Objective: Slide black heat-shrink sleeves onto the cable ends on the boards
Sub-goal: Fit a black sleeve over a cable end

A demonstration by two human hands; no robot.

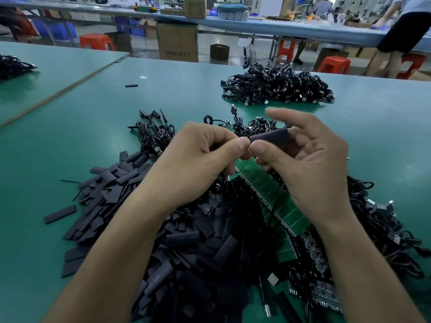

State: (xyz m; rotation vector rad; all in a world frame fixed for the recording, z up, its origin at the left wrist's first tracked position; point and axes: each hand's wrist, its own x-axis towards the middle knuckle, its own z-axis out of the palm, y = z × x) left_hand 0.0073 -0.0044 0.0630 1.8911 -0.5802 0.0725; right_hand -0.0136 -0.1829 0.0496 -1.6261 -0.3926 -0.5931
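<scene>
From the head camera, looking down. Two bare hands, held close together above a green table (70,141).

Left hand (198,157): curled up, with thumb and first finger pinched together right at the left end of one black sleeve (272,137). Lower fingers curled at the top of the green board strip (263,190). Cannot tell what sits inside that pinch.

Right hand (310,164): holding the black sleeve between thumb and middle fingers, with the first finger sticking out straight and a bit blurry. Sleeve up in the air, lying nearly flat, between both hands and just above the strip's top end.

One long green board strip, slanting down toward the right wrist, with a row of tiny metal teeth along its edge. Below it, dark boards (321,280), too tangled to count.

One big heap of sleeves (186,248) under the left arm, far too many to count. One loose sleeve (131,85) alone, far up the table.

Four lots of black cables: a far pile (277,85), a small bundle (154,134), a right pile (384,229) and a corner pile (14,66) on the next table.

Past the table: at least four red stools (96,41). One tall cardboard box (177,43) with "QTON" printed on it, and more marks beside that, too blurry to read.
</scene>
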